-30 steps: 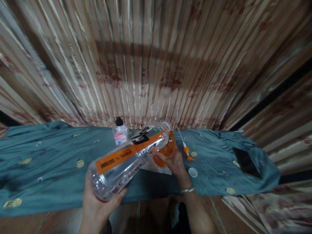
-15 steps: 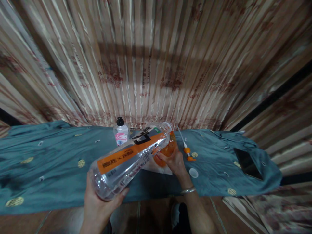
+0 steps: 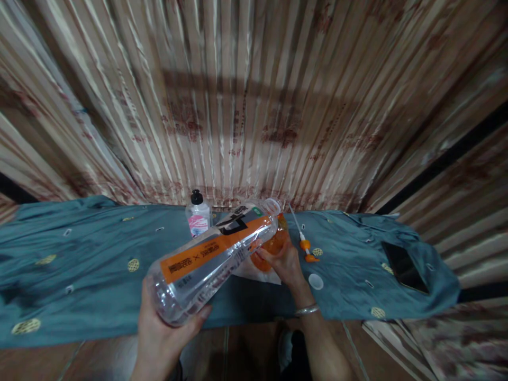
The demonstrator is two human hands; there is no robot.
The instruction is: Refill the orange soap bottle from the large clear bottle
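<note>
Though it is banded orange, the bottle [image 3: 214, 262] (tilted) looks clear.

Before you runs a long, narrow table [image 3: 107, 296], draped in a rumpled teal cloth [image 3: 99, 238] printed with yellow ovals and small pale rectangles. At its back, left of centre, you have a clear bottle [image 3: 199, 217] standing upright, black-capped and pink-labelled. A white sheet [image 3: 254, 273] lies mid-table, partly hidden. To your right lie an orange-and-white pump [image 3: 305, 245] with its thin tube pointing away, a small white cap [image 3: 316, 281] nearer you, and, towards the right end, a black smartphone [image 3: 405, 267].
</note>
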